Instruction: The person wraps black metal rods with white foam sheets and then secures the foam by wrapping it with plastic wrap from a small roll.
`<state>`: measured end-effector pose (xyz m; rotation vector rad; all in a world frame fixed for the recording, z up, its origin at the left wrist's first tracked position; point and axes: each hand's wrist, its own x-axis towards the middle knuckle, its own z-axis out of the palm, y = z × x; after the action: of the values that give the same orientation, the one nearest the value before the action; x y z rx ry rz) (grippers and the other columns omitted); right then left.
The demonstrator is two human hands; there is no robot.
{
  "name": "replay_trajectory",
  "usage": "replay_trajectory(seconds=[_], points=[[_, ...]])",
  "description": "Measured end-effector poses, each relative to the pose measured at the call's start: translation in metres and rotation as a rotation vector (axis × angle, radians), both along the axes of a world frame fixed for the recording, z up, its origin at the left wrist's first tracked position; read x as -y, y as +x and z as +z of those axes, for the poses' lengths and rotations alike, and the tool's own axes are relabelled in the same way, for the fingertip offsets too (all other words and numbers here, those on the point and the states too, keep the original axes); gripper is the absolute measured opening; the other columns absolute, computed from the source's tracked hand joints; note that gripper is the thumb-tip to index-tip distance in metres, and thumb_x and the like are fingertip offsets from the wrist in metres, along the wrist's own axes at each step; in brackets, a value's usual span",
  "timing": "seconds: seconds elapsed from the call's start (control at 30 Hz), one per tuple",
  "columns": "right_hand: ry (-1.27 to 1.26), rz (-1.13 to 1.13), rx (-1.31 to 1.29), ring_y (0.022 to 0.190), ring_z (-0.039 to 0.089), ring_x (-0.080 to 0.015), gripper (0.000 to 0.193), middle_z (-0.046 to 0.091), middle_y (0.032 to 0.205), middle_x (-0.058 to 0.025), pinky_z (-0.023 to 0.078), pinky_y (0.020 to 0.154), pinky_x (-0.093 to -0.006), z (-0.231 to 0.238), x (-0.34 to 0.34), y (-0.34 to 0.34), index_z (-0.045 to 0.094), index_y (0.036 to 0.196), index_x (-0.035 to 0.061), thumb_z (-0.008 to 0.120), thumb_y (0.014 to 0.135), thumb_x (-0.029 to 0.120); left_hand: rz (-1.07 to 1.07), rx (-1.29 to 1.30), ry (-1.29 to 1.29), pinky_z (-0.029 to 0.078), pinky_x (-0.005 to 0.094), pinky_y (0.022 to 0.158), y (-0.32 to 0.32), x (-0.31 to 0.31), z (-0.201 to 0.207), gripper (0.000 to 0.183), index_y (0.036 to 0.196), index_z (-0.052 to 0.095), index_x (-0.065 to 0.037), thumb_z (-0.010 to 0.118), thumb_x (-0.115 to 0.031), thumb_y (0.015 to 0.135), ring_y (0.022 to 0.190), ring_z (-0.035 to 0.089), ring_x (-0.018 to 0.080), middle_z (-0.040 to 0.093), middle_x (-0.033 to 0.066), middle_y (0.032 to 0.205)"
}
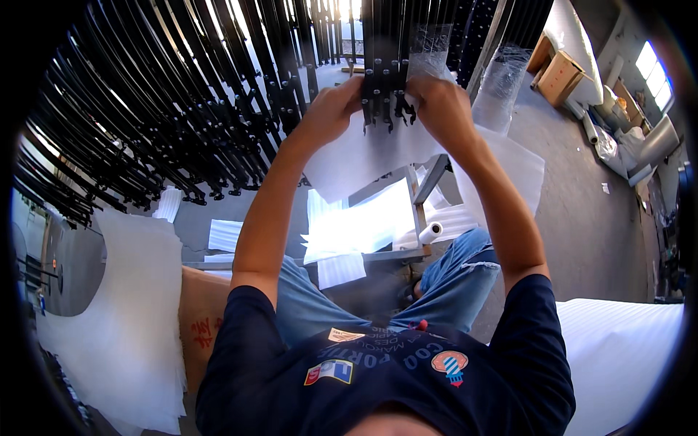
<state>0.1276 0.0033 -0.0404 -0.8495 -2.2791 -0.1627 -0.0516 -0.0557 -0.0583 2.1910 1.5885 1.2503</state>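
Between the two hands hangs a bundle of black rods (382, 83), its lower ends pointing down, with a pale sheet (374, 156) spread behind and below them. The left hand (336, 110) is closed at the bundle's left side and seems to grip the sheet's upper part. The right hand (442, 107) has its fingers curled in at the opposite side, close under a strip of clear film (432, 51) — whether it grips the sheet, the film or the rods I cannot tell.

By the look of it, the covering is only partial: the sheet backs the lower ends, while the front of the rods shows bare. The long row of black rods (182, 109) on the left hangs without any visible sheet. To the right, clear wrap (502, 83) hangs near another loose sheet (512, 171).

Below the hands stands a metal frame (432, 179), with a small white roll (430, 232) at its right corner and white foam pieces (363, 225) lying along its far edge — apparently unused. More foam sheets (120, 312) drape by the left edge of a cardboard box (202, 298).
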Motion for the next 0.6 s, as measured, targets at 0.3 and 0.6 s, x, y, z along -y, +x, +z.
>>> replay_trajectory(seconds=[0.3,0.6], points=[[0.045,-0.027,-0.014,0.066,0.059,-0.0274,0.013,0.061,0.072,-0.0116,0.047,0.062,-0.0359,0.030,-0.011,-0.005,0.063,0.080,0.0095,0.054,0.071,0.007,0.161,-0.208,0.183,0.049,0.0319,0.071,-0.004,-0.007,0.008,0.024,0.097,0.052,-0.003,0.048,0.008,0.077,0.080,0.062,0.0249,0.063,0.0130,0.083],[0.054,-0.015,-0.070,0.064,0.060,-0.0268,0.010,0.062,0.070,-0.0105,0.047,0.062,-0.0340,0.036,-0.009,-0.007,0.064,0.080,0.0094,0.056,0.074,0.009,0.271,-0.212,0.313,0.049,0.0277,0.062,0.000,-0.004,0.011,0.011,0.088,0.058,-0.005,0.052,-0.001,0.080,0.068,0.062,0.0219,0.062,0.0102,0.073]])
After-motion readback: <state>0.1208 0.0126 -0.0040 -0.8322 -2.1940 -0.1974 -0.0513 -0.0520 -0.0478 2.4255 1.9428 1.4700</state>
